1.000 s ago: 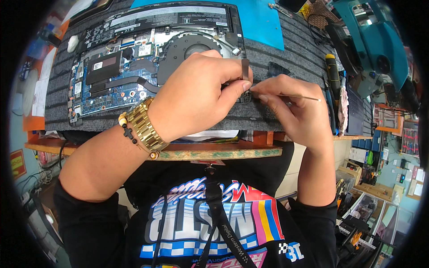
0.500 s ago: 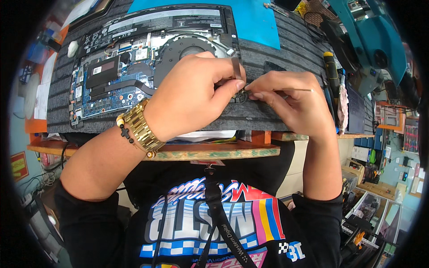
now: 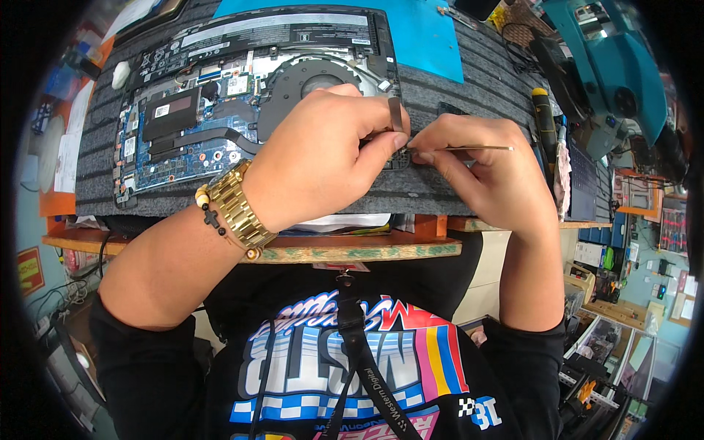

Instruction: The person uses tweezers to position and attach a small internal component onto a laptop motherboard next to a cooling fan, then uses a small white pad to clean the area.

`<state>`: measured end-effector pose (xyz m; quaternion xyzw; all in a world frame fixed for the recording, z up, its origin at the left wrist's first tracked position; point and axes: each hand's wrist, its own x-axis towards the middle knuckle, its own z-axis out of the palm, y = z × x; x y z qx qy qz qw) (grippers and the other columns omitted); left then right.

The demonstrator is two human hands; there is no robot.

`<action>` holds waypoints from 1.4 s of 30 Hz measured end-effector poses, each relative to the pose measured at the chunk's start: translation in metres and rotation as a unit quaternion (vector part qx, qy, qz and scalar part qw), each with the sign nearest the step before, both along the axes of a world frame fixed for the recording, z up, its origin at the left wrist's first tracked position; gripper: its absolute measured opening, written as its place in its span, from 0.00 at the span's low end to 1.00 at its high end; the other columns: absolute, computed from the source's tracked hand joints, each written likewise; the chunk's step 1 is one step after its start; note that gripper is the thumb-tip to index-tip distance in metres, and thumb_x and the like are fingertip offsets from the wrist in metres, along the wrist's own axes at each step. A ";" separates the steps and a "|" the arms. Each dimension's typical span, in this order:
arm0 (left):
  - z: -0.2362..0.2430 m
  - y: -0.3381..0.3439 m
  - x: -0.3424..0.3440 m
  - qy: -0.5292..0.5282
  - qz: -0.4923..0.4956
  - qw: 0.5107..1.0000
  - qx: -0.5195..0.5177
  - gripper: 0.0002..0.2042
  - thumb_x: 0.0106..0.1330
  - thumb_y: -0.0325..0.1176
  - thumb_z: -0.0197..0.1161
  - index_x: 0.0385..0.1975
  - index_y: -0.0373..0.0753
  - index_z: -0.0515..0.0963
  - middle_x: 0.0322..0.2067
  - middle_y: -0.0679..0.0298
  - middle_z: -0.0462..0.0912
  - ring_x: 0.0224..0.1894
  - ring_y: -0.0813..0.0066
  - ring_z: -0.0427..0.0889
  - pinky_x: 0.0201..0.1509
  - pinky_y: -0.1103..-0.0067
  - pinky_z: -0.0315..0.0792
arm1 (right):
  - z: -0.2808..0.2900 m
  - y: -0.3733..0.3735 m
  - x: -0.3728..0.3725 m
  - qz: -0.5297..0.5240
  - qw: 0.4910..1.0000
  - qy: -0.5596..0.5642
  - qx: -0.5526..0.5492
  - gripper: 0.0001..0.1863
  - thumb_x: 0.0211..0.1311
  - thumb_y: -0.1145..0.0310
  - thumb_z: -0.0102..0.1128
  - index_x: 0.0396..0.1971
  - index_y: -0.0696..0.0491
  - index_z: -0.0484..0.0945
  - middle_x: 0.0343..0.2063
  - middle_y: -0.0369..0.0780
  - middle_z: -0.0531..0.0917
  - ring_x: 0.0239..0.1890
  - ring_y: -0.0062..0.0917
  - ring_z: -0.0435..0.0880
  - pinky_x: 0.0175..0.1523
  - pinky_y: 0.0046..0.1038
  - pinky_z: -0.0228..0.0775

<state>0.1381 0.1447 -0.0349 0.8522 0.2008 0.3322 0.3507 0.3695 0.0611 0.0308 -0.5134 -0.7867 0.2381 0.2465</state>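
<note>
An opened laptop base [image 3: 183,172] lies before me, with its battery [image 3: 293,33], fan [image 3: 290,88] and blue circuit board exposed. Over its right part reaches my left hand [image 3: 330,150], thumb and index finger pinched together. A dark flat strip [image 3: 396,115], like a ribbon cable, stands up at those fingertips. Just to the right, my right hand [image 3: 484,158] is closed around a thin metal rod-like tool [image 3: 488,149]. Its fingertips almost meet the left ones at the laptop's near right corner. The tool's working tip and whatever it touches there are too small to make out.
The laptop rests on a grey ribbed mat [image 3: 433,187], with a blue sheet [image 3: 425,44] behind it. A yellow-and-black screwdriver [image 3: 543,117] lies to the right, near a teal machine [image 3: 623,73]. A white tuft [image 3: 121,75] sits at the left. The wooden table edge [image 3: 352,253] runs nearest me.
The view has shifted slightly. Both hands keep nearly the same grip and place, with the left hand a touch further right and its fingertips close to the right hand's.
</note>
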 end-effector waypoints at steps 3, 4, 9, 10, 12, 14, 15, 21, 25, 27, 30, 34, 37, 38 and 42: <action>0.000 0.000 0.000 0.002 0.003 1.000 0.012 0.05 0.73 0.27 0.70 0.44 0.37 0.90 0.35 0.57 0.91 0.39 0.57 0.89 0.45 0.67 0.82 | 0.004 0.005 -0.001 0.029 0.999 -0.024 0.016 0.07 0.65 0.84 0.67 0.40 0.58 0.83 0.31 0.48 0.86 0.34 0.50 0.87 0.40 0.38 0.79; 0.000 0.000 0.000 0.003 0.004 1.000 0.014 0.05 0.73 0.28 0.70 0.44 0.37 0.90 0.35 0.56 0.91 0.39 0.57 0.89 0.45 0.67 0.82 | 0.005 0.006 -0.001 0.038 0.999 -0.030 0.016 0.08 0.65 0.84 0.66 0.41 0.58 0.83 0.31 0.49 0.85 0.35 0.52 0.86 0.40 0.40 0.79; 0.001 -0.001 0.000 0.006 0.006 1.000 0.003 0.05 0.73 0.28 0.70 0.43 0.36 0.90 0.35 0.55 0.91 0.38 0.56 0.89 0.45 0.67 0.82 | -0.001 0.003 0.002 0.010 1.000 -0.012 -0.004 0.06 0.66 0.83 0.68 0.40 0.58 0.84 0.31 0.48 0.86 0.34 0.46 0.88 0.40 0.36 0.79; 0.001 0.000 0.000 0.003 0.005 1.000 0.002 0.05 0.73 0.28 0.70 0.43 0.36 0.90 0.35 0.55 0.90 0.38 0.57 0.89 0.44 0.67 0.82 | -0.001 0.002 0.002 -0.011 1.000 0.010 -0.022 0.05 0.66 0.82 0.69 0.39 0.58 0.84 0.30 0.47 0.86 0.33 0.44 0.88 0.39 0.34 0.79; 0.001 0.000 0.001 0.000 0.003 1.000 0.002 0.05 0.73 0.28 0.70 0.43 0.36 0.89 0.34 0.55 0.90 0.38 0.57 0.89 0.43 0.68 0.82 | 0.000 0.001 0.003 -0.026 0.999 0.012 -0.031 0.05 0.66 0.82 0.69 0.39 0.58 0.84 0.30 0.47 0.86 0.32 0.40 0.89 0.39 0.33 0.79; 0.001 -0.001 0.001 0.002 0.007 1.000 -0.009 0.05 0.73 0.27 0.70 0.43 0.35 0.89 0.34 0.55 0.90 0.37 0.58 0.89 0.42 0.69 0.82 | -0.001 0.000 0.004 -0.039 0.998 0.015 -0.039 0.05 0.67 0.82 0.70 0.39 0.59 0.85 0.30 0.46 0.86 0.31 0.37 0.89 0.38 0.31 0.79; 0.002 -0.001 0.001 0.002 0.007 1.000 -0.009 0.05 0.73 0.27 0.70 0.43 0.35 0.89 0.34 0.55 0.90 0.37 0.58 0.89 0.42 0.69 0.82 | -0.002 0.000 0.004 -0.024 0.999 0.021 -0.024 0.05 0.67 0.82 0.70 0.39 0.59 0.85 0.30 0.46 0.87 0.30 0.35 0.89 0.38 0.31 0.79; 0.000 0.000 0.001 -0.001 0.003 1.000 -0.002 0.05 0.74 0.27 0.70 0.43 0.35 0.89 0.35 0.55 0.90 0.37 0.59 0.90 0.42 0.69 0.82 | -0.002 0.000 0.002 -0.009 1.000 0.013 -0.010 0.05 0.66 0.82 0.69 0.39 0.60 0.84 0.30 0.46 0.86 0.30 0.38 0.89 0.37 0.31 0.79; 0.001 0.000 0.001 0.002 0.006 1.000 0.001 0.04 0.74 0.27 0.70 0.42 0.35 0.89 0.35 0.56 0.90 0.37 0.59 0.90 0.43 0.69 0.82 | 0.002 0.001 -0.001 0.009 1.000 -0.012 0.011 0.05 0.66 0.83 0.70 0.38 0.59 0.84 0.30 0.46 0.86 0.31 0.42 0.88 0.37 0.31 0.79; 0.001 0.000 0.001 0.004 0.007 1.000 0.000 0.04 0.74 0.27 0.70 0.42 0.35 0.89 0.35 0.56 0.90 0.37 0.58 0.90 0.43 0.69 0.83 | -0.004 0.003 0.004 0.014 1.000 -0.003 0.021 0.05 0.65 0.82 0.70 0.38 0.59 0.85 0.31 0.46 0.87 0.31 0.41 0.89 0.37 0.31 0.80; 0.001 -0.001 0.002 0.000 0.005 1.000 -0.002 0.05 0.74 0.27 0.70 0.42 0.35 0.89 0.35 0.56 0.90 0.37 0.59 0.90 0.43 0.69 0.82 | -0.011 0.001 0.008 0.006 1.000 0.026 0.016 0.05 0.65 0.82 0.72 0.39 0.58 0.86 0.32 0.45 0.89 0.32 0.40 0.90 0.38 0.31 0.81; 0.000 0.000 0.002 0.005 0.005 1.000 -0.024 0.05 0.75 0.28 0.69 0.43 0.34 0.89 0.35 0.56 0.90 0.35 0.62 0.90 0.42 0.71 0.82 | -0.013 0.000 0.010 -0.015 0.999 0.036 0.007 0.06 0.65 0.83 0.72 0.39 0.58 0.88 0.33 0.44 0.90 0.33 0.38 0.92 0.39 0.31 0.82; 0.002 -0.001 0.002 0.005 0.002 1.000 -0.031 0.05 0.76 0.28 0.69 0.44 0.34 0.89 0.35 0.55 0.90 0.35 0.63 0.90 0.41 0.71 0.82 | -0.016 -0.001 0.008 -0.017 0.998 0.058 0.021 0.05 0.65 0.82 0.72 0.39 0.58 0.87 0.32 0.44 0.90 0.32 0.39 0.91 0.38 0.32 0.81; 0.003 -0.002 0.002 0.008 0.007 0.999 -0.044 0.06 0.76 0.28 0.69 0.44 0.34 0.89 0.35 0.55 0.89 0.35 0.63 0.90 0.41 0.72 0.82 | -0.015 -0.001 0.008 -0.018 0.998 0.058 0.022 0.05 0.65 0.82 0.72 0.39 0.58 0.87 0.32 0.44 0.90 0.32 0.39 0.91 0.38 0.32 0.81; 0.004 -0.002 0.002 0.016 0.010 0.999 -0.032 0.06 0.76 0.28 0.69 0.44 0.34 0.89 0.36 0.55 0.90 0.35 0.63 0.91 0.42 0.71 0.83 | -0.006 0.001 0.005 -0.011 0.999 0.031 0.003 0.04 0.65 0.82 0.70 0.36 0.59 0.85 0.30 0.45 0.87 0.31 0.41 0.89 0.38 0.32 0.80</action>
